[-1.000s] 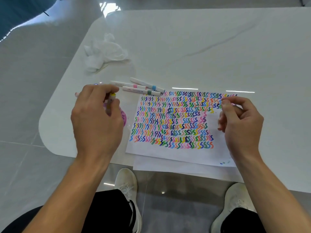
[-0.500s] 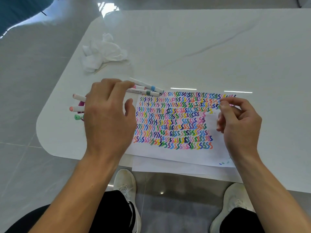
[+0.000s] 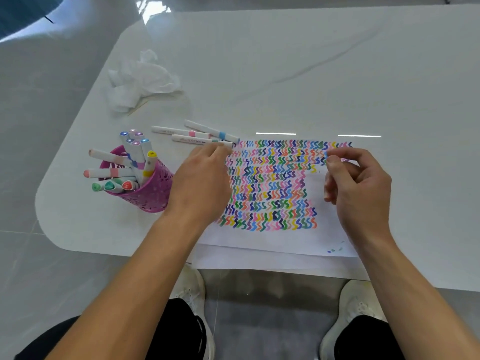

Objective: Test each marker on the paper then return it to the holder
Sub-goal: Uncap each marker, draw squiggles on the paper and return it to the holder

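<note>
Three loose markers (image 3: 197, 137) wait on desk (image 3: 285, 74), beside paper (image 3: 259, 242). Left hand (image 3: 200, 183) off holder (image 3: 153, 196) now, yellow-capped marker (image 3: 150, 159) dropped in, fingers curling at nearest loose one, grip unclear. Right hand (image 3: 358, 183) fingers pinch small pink piece (image 3: 345, 160) over paper's top edge. Next test coming.

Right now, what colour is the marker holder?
The holder is magenta-purple, with a perforated cut-out wall. It shows best in the head view.
</note>
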